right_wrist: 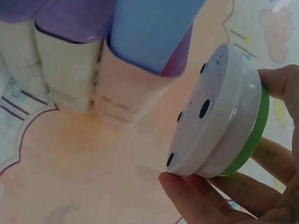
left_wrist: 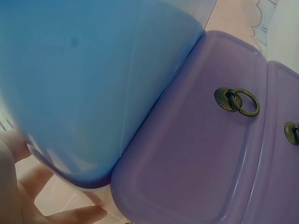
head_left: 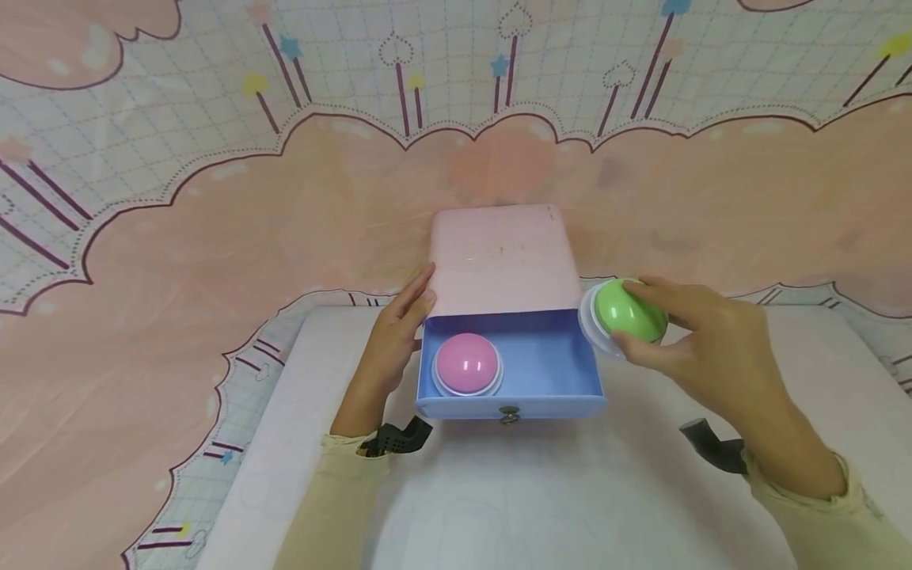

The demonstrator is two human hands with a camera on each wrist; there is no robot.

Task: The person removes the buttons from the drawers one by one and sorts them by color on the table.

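A small pink drawer cabinet (head_left: 504, 253) stands with its top blue drawer (head_left: 549, 348) pulled out toward me. Inside that drawer, at the left, sits a pink dome-topped push button (head_left: 467, 362) on a white base. My left hand (head_left: 392, 344) rests against the cabinet's left side, fingers extended. Just past the drawer's right edge, my right hand (head_left: 712, 340) grips a green dome-topped push button (head_left: 630, 310) between thumb and fingers. The right wrist view shows its white base (right_wrist: 219, 112) tilted, with dark round feet on the underside.
Below the pulled-out drawer are purple drawer fronts (left_wrist: 187, 140), each with a bronze ring pull (left_wrist: 250, 102). The cabinet stands on a white tabletop (head_left: 513, 499). A patterned cloth (head_left: 342, 198) hangs behind it.
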